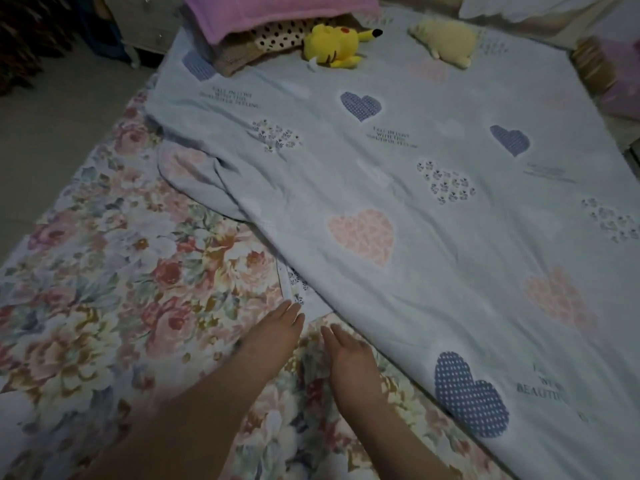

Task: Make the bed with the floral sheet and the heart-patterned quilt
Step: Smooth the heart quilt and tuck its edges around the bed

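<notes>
- The heart quilt (398, 188), pale blue, lies spread over most of the bed. Its left edge runs slantwise and is bunched into a fold halfway along.
- The floral sheet (114, 278) lies under the quilt and is bare to the quilt's left and along its near edge.
- The left hand (277, 329) lies flat on the sheet at the quilt's near corner. Its fingers (291, 311) are straight, their tips at the turned-up hem, gripping nothing.
- The right hand (349, 355) is just beside the left hand, by the quilt's edge, fingers straight and together, holding nothing.
- At the quilt's far end lie a yellow plush toy (332, 43), a pale plush toy (445, 41), a spotted cushion (280, 36) and a pink pillow (277, 12).
</notes>
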